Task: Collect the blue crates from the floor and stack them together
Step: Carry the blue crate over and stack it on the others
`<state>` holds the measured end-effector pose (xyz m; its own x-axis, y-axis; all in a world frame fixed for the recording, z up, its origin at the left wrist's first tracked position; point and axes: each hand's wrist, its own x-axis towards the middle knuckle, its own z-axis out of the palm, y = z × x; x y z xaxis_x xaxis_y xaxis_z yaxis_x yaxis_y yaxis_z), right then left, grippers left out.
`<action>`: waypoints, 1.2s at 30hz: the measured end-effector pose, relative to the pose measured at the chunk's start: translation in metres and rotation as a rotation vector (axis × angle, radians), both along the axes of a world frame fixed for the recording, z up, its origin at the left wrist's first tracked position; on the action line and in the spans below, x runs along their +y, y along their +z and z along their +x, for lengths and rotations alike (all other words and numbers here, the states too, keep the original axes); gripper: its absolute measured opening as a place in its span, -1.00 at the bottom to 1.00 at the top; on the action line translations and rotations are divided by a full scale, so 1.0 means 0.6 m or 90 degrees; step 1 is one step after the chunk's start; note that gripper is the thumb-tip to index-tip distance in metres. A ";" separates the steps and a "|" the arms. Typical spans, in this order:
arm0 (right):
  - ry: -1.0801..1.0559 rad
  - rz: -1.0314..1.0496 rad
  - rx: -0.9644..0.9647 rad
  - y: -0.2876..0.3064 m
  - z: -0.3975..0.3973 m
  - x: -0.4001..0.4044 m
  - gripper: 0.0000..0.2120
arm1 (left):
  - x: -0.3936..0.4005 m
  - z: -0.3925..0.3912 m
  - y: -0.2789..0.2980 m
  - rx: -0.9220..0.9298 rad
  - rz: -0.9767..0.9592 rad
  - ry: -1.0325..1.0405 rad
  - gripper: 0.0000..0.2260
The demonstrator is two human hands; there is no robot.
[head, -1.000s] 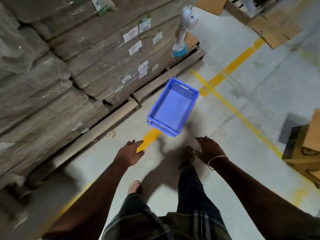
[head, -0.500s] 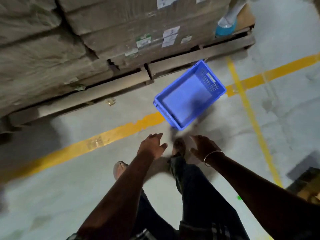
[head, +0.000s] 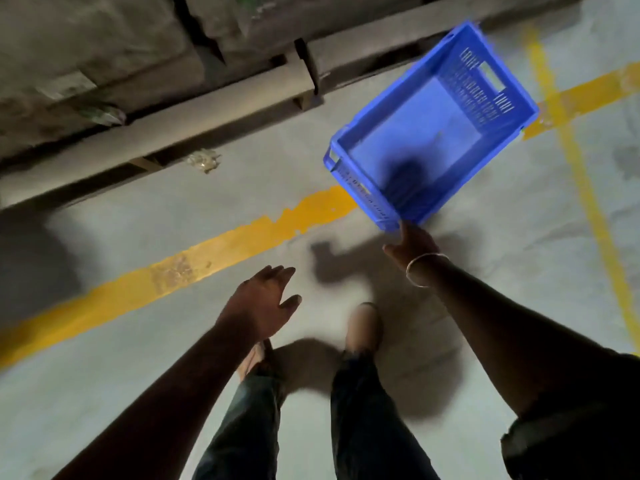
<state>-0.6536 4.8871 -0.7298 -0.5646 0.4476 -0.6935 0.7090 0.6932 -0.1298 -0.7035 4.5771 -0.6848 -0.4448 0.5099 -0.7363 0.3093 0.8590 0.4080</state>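
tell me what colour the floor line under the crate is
Yellow, worn in places; the line shows best in the head view, passing under the crate.

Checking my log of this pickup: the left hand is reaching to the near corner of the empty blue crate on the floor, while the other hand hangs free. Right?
Not quite: the head view shows the right hand at the near corner of the empty blue crate. The left hand hangs free, open above the floor.
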 end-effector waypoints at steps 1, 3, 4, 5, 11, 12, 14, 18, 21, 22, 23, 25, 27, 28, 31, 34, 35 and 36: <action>-0.019 0.020 0.024 -0.043 -0.002 0.014 -0.30 | -0.009 0.003 -0.034 -0.004 -0.001 0.010 -0.40; -0.026 0.066 0.053 -0.127 0.000 0.044 -0.23 | -0.019 0.010 -0.097 -0.019 -0.009 0.037 -0.34; -0.030 0.071 0.044 -0.161 0.002 0.052 -0.20 | -0.023 0.013 -0.124 -0.031 -0.016 0.048 -0.34; -0.044 0.061 0.032 -0.188 0.004 0.056 -0.19 | -0.026 0.015 -0.148 -0.040 -0.019 0.057 -0.37; -0.062 0.046 0.126 -0.252 0.017 -0.006 -0.28 | -0.028 0.022 -0.206 -0.071 -0.006 0.160 -0.50; -0.048 0.014 0.147 -0.254 0.019 -0.029 -0.26 | -0.028 0.021 -0.208 -0.094 -0.008 0.206 -0.52; -0.044 -0.051 0.180 -0.250 0.022 -0.081 -0.22 | -0.028 0.013 -0.209 -0.162 -0.012 0.347 -0.53; -0.021 -0.163 0.148 -0.229 0.036 -0.202 -0.20 | -0.051 -0.012 -0.233 -0.205 0.040 0.595 -0.43; 0.039 -0.258 0.137 -0.212 0.050 -0.280 -0.21 | -0.050 -0.032 -0.226 -0.195 0.056 0.637 -0.54; 0.069 -0.294 0.125 -0.208 0.058 -0.300 -0.22 | -0.050 -0.036 -0.227 -0.194 0.054 0.636 -0.57; 0.104 -0.322 0.115 -0.205 0.070 -0.316 -0.24 | -0.051 -0.040 -0.231 -0.193 0.052 0.631 -0.58; 0.154 -0.311 0.130 -0.209 0.101 -0.324 -0.31 | -0.052 -0.046 -0.238 -0.198 0.036 0.630 -0.56; 0.142 -0.209 0.192 -0.221 0.135 -0.292 -0.39 | -0.052 -0.047 -0.242 -0.217 0.030 0.640 -0.56; 0.122 -0.146 0.229 -0.224 0.148 -0.261 -0.40 | -0.051 -0.045 -0.246 -0.220 0.025 0.634 -0.52; 0.090 0.034 0.273 -0.212 0.170 -0.130 -0.42 | -0.046 -0.030 -0.266 -0.206 -0.007 0.630 -0.47; 0.043 0.190 0.203 -0.196 0.181 0.009 -0.30 | -0.024 -0.012 -0.274 -0.128 -0.067 0.559 -0.54; 0.009 0.209 0.173 -0.195 0.184 0.049 -0.25 | -0.017 -0.008 -0.276 -0.097 -0.097 0.521 -0.58; -0.034 0.206 0.134 -0.199 0.185 0.083 -0.20 | -0.011 -0.004 -0.279 -0.064 -0.126 0.485 -0.61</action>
